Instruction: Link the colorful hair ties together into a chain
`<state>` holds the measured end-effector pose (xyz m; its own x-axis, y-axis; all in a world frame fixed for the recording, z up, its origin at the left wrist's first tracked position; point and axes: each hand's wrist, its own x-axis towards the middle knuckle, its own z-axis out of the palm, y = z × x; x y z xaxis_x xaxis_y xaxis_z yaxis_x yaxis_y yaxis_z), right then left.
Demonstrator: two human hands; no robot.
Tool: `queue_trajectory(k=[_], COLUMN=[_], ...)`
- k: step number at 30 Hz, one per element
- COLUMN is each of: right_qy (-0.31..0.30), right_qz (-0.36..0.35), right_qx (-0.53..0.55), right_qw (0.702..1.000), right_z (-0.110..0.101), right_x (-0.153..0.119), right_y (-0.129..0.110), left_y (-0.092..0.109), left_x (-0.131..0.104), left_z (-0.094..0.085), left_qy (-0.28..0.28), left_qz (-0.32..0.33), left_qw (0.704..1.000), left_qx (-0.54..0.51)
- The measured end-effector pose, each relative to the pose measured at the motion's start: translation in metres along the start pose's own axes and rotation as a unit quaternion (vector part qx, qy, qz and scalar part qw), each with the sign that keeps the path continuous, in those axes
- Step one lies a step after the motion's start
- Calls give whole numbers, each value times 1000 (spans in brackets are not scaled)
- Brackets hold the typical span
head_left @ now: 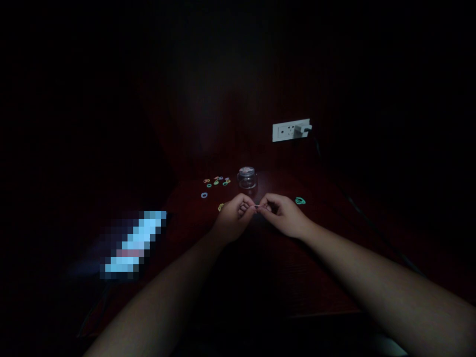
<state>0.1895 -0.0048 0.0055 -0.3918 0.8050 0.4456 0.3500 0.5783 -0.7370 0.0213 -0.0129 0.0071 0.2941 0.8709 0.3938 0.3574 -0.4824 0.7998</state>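
Over the dark red table, my left hand (234, 218) and my right hand (280, 213) meet fingertip to fingertip. Both are closed in a pinch on a thin, pale hair tie (258, 206), mostly covered by the fingers. Just beyond them stands a small clear jar (247, 179) with a patterned lid. A yellow hair tie (220, 207) lies partly behind my left hand. To the right of my right hand are green hair ties (300, 201). A purple hair tie (204, 195) rests farther left, near a scattered group of several coloured hair ties (216, 182).
A lit screen (136, 243), blurred into blocks, is at the left of the table (282, 277). On the back wall is a white socket plate (284, 132) with a plug (303, 129) in it. A dark cable (372, 228) runs down the right side. The surroundings are very dark.
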Motion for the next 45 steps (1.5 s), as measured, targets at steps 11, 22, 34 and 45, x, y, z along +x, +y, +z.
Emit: queue_trajectory(k=[11, 22, 34, 45], right_qy=[-4, -31, -17, -7], right_qz=[-2, 9, -5, 4], right_qx=[9, 23, 9, 1], right_qw=[1000, 999, 1000, 1000], right_z=[0, 1, 1, 0], right_x=[0, -1, 0, -1], right_y=[0, -1, 1, 0], left_y=[0, 1, 0, -2], left_x=[0, 0, 0, 0], left_z=[1, 0, -1, 0], left_qy=[5, 4, 1, 21], left_qz=[-1, 2, 23, 17], left_qw=[1000, 1000, 999, 999], left_qx=[-6, 0, 33, 41])
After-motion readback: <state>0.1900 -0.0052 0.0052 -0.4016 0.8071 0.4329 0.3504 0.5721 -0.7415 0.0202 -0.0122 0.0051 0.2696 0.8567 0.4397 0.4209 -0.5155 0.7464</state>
